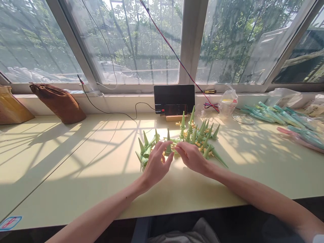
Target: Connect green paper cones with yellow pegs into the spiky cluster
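Small green pointed cones, several with yellow peg-like pieces, stand and lie in a loose cluster on the table. My left hand [158, 160] is at the front left of the cluster, its thumb and forefinger apart in a curve. Just beyond its fingertips an upright green cone [168, 138] stands; whether they touch it I cannot tell. My right hand [191, 155] is close by on the right, fingers bent together and pointing left. What they hold, if anything, is hidden. Taller stacked cones [190, 125] rise behind my right hand, and tilted cones [142, 148] lie left of my left hand.
A black tablet [174, 96] leans at the back, with a phone [176, 109] on a wooden stand before it. A brown drawstring bag [59, 103] stands at the left. Bagged teal pieces [286, 114] lie at the right. A black cable [113, 113] crosses the back.
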`<state>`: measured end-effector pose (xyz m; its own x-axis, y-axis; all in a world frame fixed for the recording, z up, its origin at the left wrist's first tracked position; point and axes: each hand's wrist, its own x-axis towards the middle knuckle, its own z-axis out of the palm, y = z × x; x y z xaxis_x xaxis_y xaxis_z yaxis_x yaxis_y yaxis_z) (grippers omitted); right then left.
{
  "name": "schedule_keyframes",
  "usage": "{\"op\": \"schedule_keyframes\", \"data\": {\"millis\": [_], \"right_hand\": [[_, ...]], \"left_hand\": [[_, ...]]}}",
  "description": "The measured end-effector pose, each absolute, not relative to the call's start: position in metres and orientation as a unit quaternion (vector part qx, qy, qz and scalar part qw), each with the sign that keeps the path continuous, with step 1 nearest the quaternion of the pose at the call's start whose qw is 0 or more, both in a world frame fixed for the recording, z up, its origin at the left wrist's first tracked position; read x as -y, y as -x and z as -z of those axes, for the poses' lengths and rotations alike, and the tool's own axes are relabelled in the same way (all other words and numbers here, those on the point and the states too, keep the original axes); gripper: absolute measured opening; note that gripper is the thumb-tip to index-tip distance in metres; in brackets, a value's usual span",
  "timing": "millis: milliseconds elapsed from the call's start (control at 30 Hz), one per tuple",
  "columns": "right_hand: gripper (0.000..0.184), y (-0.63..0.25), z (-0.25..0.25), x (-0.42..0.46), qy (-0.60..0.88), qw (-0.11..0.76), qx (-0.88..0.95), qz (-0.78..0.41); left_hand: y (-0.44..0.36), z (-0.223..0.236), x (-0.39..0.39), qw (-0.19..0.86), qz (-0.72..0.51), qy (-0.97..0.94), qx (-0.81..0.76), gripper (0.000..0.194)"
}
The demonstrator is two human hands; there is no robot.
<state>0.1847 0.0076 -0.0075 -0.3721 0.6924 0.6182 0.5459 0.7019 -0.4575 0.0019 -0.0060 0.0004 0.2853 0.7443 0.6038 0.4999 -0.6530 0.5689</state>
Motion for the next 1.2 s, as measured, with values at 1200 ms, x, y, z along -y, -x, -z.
{"op": "schedule_keyframes", "data": {"millis": [1200], "right_hand": [[0.018,-0.1843,0.0071,-0.0059,0.359,0.452,0.81,-0.103]], "left_hand": [[-0.0025,-0.001,0.0057,0.137,-0.458,-0.785,-0.394,0.026]]}}
